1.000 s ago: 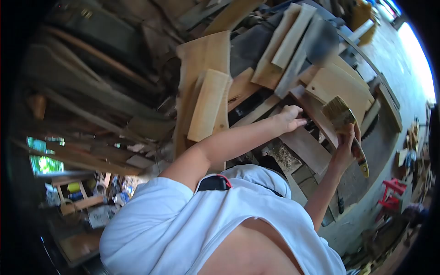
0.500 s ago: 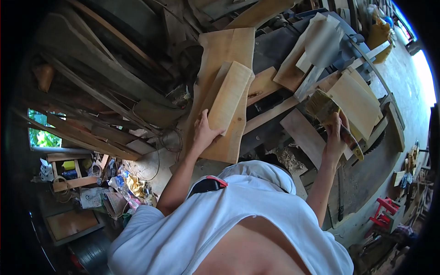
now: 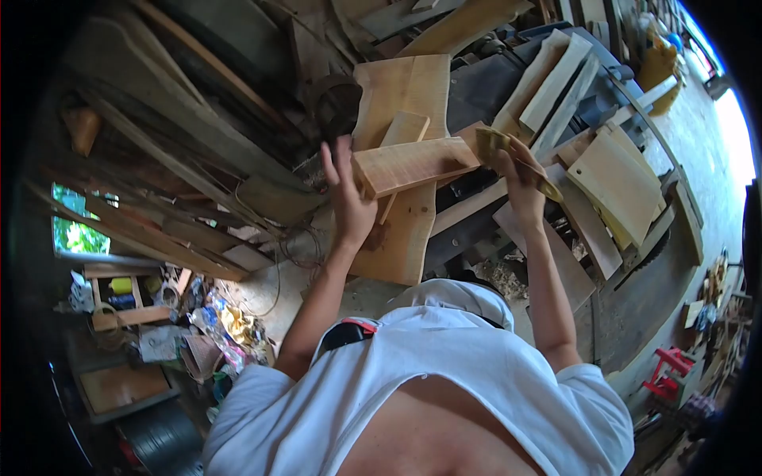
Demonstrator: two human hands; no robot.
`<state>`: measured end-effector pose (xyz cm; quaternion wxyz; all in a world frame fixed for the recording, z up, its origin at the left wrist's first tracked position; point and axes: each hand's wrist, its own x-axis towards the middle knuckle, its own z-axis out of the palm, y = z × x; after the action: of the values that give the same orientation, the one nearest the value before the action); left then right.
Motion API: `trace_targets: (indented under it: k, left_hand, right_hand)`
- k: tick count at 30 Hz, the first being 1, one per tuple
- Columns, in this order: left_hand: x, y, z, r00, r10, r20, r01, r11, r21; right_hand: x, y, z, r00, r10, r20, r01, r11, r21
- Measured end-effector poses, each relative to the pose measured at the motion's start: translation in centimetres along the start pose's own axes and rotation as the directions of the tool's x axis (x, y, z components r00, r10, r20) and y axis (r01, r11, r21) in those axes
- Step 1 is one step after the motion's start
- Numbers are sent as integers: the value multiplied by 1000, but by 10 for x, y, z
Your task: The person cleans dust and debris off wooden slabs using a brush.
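My left hand (image 3: 349, 198) is at the left end of a thick wood block (image 3: 417, 165), its fingers stretched up and apart and its palm side close against the end. The block lies crosswise over a narrower wood piece (image 3: 406, 128), above a wide live-edge board (image 3: 403, 83). Close to the block's right end, my right hand (image 3: 524, 178) is closed around a wide paintbrush (image 3: 548, 189). The brush's bristles point up and left, near the block's corner. Whether the right fingers touch the block is hard to make out.
Several long boards (image 3: 151, 143) lean at the left. Cut planks (image 3: 559, 87) lie at the upper right, with thin panels (image 3: 615, 178) and a curved saw blade (image 3: 655, 266) below them. Plastic bags and clutter (image 3: 230, 325) cover the lower left floor. A red stool (image 3: 669, 373) stands right.
The block has turned from lengthwise to crosswise over the narrower piece. My left hand has moved up to its left end. My right hand has brought the brush left, beside the block.
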<state>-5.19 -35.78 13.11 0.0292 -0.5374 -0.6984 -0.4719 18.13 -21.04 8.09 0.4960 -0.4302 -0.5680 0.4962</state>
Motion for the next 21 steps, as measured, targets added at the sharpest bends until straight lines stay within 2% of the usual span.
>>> trace_targets:
  k: [1,2,3,5,6,7,8,9,10,11,12,13,15,16,17,19,20,21]
  left_hand:
    - [-5,-5,-3,1000,17,19,-17,1000,-5]
    - [-11,-20,-7,935,-287,207,353,802,-482]
    - [-18,-35,-11,753,-424,503,638,283,-716]
    - [-25,-44,-18,745,-365,558,657,259,-708]
    - [-26,-42,-23,704,-388,595,670,85,-738]
    - [-23,-37,-27,659,-403,635,661,-95,-745]
    - [-18,-31,-30,585,-445,678,716,-111,-690]
    - [-18,-34,-28,582,-444,682,719,-111,-686]
    - [-20,-38,-23,611,-446,653,748,57,-661]
    - [-21,-40,-19,641,-443,627,756,220,-617]
    - [-19,-32,-15,656,-452,605,729,171,-663]
    - [-20,-32,-15,653,-449,610,732,167,-660]
    - [-20,-34,-17,651,-431,625,701,26,-713]
    - [-17,-29,-19,650,-431,625,701,23,-713]
    - [-13,-21,-24,623,-432,652,739,52,-672]
    - [-15,-22,-26,600,-443,666,766,77,-639]
    - [-19,-31,-21,611,-460,644,755,95,-648]
    - [-20,-34,-19,622,-473,623,746,116,-656]
  right_hand:
    - [7,4,5,994,-105,43,110,985,-134]
    - [12,8,8,975,-198,102,218,940,-263]
    - [17,11,11,977,-194,83,210,942,-263]
    - [24,15,17,900,-321,294,430,759,-489]
    - [20,7,27,920,-249,304,369,814,-449]
    - [13,5,38,899,-276,340,411,801,-435]
    - [2,4,51,890,-272,365,432,761,-485]
    - [-12,-8,65,876,-269,400,432,805,-407]
    - [-22,-12,80,811,-400,427,551,767,-329]
    - [-36,-44,91,792,-387,472,533,815,-228]
    - [-46,-56,99,763,-283,581,495,834,-245]
    - [-55,-75,105,772,-386,505,476,878,-57]
    - [-57,-78,103,811,-297,504,295,952,85]
    - [-52,-66,101,877,-131,462,54,983,176]
    - [-42,-47,93,896,50,441,-187,944,271]
    - [-6,-16,66,927,173,332,-201,978,50]
    - [12,13,49,959,114,259,-129,991,39]
    - [21,13,43,982,50,183,-55,998,26]
